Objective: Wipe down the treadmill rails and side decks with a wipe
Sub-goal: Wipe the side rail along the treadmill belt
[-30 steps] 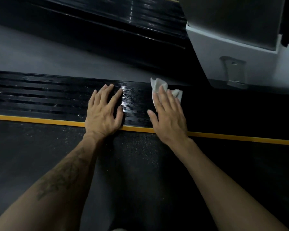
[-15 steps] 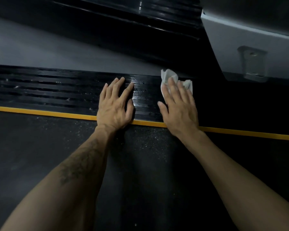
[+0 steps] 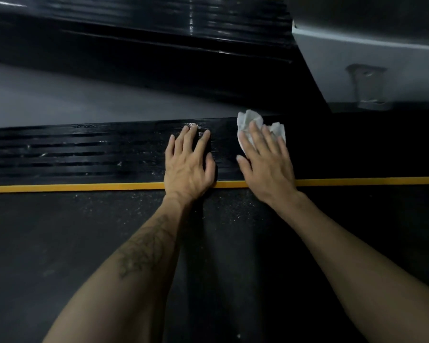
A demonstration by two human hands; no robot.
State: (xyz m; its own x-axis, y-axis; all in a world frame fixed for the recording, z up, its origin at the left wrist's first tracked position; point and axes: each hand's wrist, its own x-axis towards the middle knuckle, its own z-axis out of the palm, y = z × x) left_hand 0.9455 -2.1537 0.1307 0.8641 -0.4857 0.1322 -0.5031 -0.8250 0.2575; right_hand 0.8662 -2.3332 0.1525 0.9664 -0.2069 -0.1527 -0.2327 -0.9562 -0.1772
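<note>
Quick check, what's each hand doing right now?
Left hand: open, flat on the ribbed side deck, holding nothing.
Right hand: open, straight fingers pressing the white wipe onto the deck.

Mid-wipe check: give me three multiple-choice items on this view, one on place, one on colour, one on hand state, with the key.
1. Where does the wipe lie?
A. on the belt
B. on the ribbed side deck, under the right hand
C. under the left hand

2. What colour is the stripe between deck and belt?
A. yellow
B. red
C. white

3. How does the left hand lie?
A. fist
B. pinching the wipe
C. flat, fingers straight

Key: B, white folds show past the right fingers; A, the stripe is yellow; C, it rests spread on the deck.
</note>
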